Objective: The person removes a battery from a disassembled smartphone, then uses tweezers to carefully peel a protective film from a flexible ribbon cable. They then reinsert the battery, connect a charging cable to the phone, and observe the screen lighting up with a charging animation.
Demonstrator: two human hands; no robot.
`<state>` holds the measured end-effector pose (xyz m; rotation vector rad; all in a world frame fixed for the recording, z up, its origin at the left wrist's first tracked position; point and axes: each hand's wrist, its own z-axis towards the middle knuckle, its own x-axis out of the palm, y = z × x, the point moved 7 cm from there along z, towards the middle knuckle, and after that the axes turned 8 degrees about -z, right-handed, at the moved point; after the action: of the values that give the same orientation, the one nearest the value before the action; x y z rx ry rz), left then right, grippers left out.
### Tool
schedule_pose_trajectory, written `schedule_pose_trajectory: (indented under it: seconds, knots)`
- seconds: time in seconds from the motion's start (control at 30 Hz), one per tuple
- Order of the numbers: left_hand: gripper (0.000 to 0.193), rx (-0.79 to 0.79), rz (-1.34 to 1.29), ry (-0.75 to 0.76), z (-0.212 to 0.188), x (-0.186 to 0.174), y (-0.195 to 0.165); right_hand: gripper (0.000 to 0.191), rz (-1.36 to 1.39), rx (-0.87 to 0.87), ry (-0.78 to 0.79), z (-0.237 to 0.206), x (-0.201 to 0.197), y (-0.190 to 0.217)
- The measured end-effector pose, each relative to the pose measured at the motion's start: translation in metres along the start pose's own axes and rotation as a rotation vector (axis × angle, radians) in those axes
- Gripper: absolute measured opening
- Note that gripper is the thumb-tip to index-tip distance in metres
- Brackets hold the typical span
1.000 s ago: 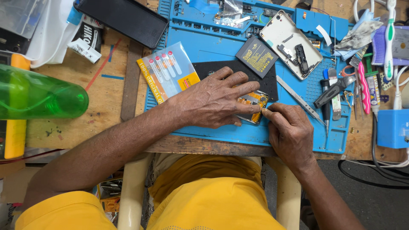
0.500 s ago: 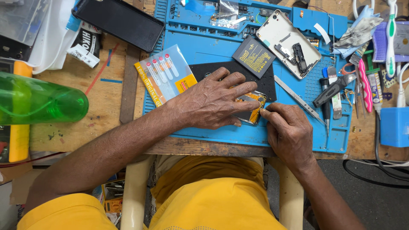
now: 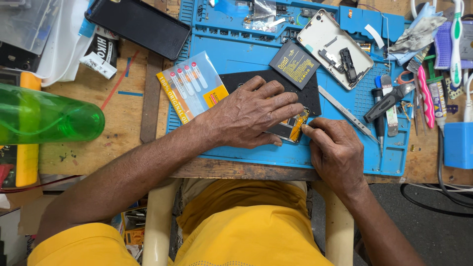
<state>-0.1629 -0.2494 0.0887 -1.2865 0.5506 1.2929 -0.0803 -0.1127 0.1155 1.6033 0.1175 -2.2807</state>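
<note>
Here the left hand (image 3: 251,116) lies flat, fingers spread, pressing an opened phone (image 3: 288,129) onto the blue repair mat (image 3: 246,54) near the bench's front edge, evidently so it cannot slide. The right hand (image 3: 337,150) has thumb and forefinger pinched together at the phone's yellow-taped end; whether they clamp anything, I cannot tell. Tweezers (image 3: 347,114) lie just beside it, within easy reach. A loose battery (image 3: 294,64) rests farther back.
</note>
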Motion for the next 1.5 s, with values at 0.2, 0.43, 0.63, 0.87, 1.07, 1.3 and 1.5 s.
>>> schedule_pose_trajectory:
  seconds: [0.2,0.43,0.63,0.87,1.07,1.3,1.5]
  knots:
    - [0.087,0.071,-0.001,-0.147,0.004,-0.064,-0.002,0.024,-0.012,0.008,0.003,-0.007,0.003,-0.006]
    - [0.039,-0.247,0.043,-0.396,-0.078,-0.167,0.020,0.025,-0.044,0.046,-0.020,-0.009,0.014,-0.008]
    - [0.087,-0.633,0.191,-0.272,-0.126,-0.122,0.030,0.023,-0.163,0.065,0.069,-0.018,0.027,-0.021]
    - [0.105,-0.746,0.173,-0.300,-0.142,-0.104,0.048,0.021,-0.175,0.108,0.103,-0.017,0.035,-0.025]
    - [0.100,-0.803,0.047,-0.323,-0.139,-0.097,0.069,0.022,-0.184,0.112,0.089,-0.014,0.033,-0.024]
    - [0.077,-0.779,0.068,-0.437,-0.148,-0.104,0.065,0.021,-0.191,0.114,0.104,-0.014,0.034,-0.026]
    - [0.039,-0.834,0.104,-0.460,-0.152,-0.100,0.082,0.019,-0.207,0.078,0.087,-0.016,0.036,-0.027]
